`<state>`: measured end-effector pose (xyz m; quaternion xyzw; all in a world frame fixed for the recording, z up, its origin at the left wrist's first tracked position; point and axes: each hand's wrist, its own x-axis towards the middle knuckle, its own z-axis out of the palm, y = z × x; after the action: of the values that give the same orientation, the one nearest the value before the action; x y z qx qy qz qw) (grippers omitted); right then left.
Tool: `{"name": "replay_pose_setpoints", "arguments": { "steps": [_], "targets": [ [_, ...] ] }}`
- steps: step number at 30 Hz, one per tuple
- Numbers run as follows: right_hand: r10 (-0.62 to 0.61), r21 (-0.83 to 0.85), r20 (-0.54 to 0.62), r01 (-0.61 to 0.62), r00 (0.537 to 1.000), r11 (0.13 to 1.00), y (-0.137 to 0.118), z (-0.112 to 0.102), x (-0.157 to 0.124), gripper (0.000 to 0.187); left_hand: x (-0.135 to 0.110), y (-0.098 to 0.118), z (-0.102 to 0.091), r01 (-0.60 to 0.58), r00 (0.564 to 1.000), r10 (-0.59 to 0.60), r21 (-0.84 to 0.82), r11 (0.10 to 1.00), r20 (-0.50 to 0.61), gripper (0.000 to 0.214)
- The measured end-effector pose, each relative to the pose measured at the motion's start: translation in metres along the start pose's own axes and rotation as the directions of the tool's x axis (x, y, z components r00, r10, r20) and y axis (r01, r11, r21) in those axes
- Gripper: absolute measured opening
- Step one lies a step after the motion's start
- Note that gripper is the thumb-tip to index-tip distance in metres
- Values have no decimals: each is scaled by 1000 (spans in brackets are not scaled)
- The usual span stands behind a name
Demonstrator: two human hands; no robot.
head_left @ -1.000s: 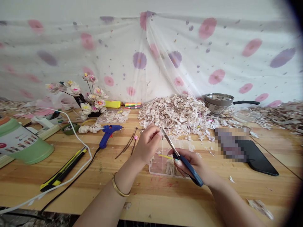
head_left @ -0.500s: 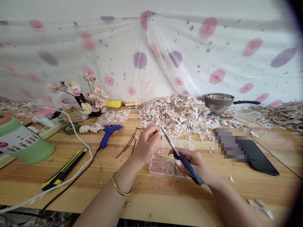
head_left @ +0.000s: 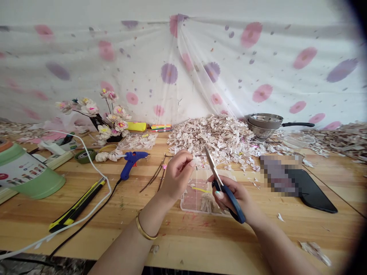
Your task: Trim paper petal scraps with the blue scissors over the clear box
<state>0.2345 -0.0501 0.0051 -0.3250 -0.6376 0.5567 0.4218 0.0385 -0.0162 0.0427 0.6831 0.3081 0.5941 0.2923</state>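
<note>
My left hand [head_left: 178, 173] is closed in a pinch on a small whitish petal-like piece [head_left: 195, 162], partly hidden by the fingers. My right hand [head_left: 233, 194] is wrapped round the dark blue handles of a pair of scissors [head_left: 214, 168]. The blades point up and to the left, look nearly closed, and are apart from the piece. Beneath both hands lies a clear plastic box [head_left: 189, 208] with a yellow strip [head_left: 200, 189] and a bundle of pale fibrous bits [head_left: 207, 203] in it.
A blue glue gun [head_left: 132, 164], a yellow-black utility knife [head_left: 77, 204] and thin twigs [head_left: 153, 173] lie to the left. Behind are a heap of dried petals [head_left: 209, 131], metal bowls [head_left: 265, 122] and a flower arrangement [head_left: 111, 114]. A black phone [head_left: 315, 191] lies right.
The scissors have moved away from the piece in my left hand, shifting right and turning more upright. My left hand has stayed nearly in place.
</note>
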Motion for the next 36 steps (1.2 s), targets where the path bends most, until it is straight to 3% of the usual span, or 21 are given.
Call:
{"name": "replay_pose_setpoints", "arguments": {
  "steps": [3,7,13,16,19,25,36],
  "targets": [
    [-78,116,-118,92,990,989,7,-1,2,35,-2,-1,5,-73,997,75,65,995,-15,15],
    [-153,194,-247,204,957,960,10,-1,4,34,-8,1,13,-24,1000,23,156,987,9,16],
    [-159,168,-241,203,957,965,7,3,3,38,-15,-1,26,51,999,-53,182,982,7,26],
    [-208,193,-258,262,943,946,7,2,4,37,-17,-3,30,101,995,-103,128,987,10,20],
    [-236,241,-279,305,931,921,6,0,7,43,-19,-2,29,72,997,-76,114,991,34,13],
    [-144,220,-176,182,974,958,7,-3,3,39,-18,1,23,-47,996,37,118,992,87,2],
    [-95,114,-318,137,943,984,3,0,2,36,-20,-1,28,5,962,-23,69,998,273,4]
  ]
}}
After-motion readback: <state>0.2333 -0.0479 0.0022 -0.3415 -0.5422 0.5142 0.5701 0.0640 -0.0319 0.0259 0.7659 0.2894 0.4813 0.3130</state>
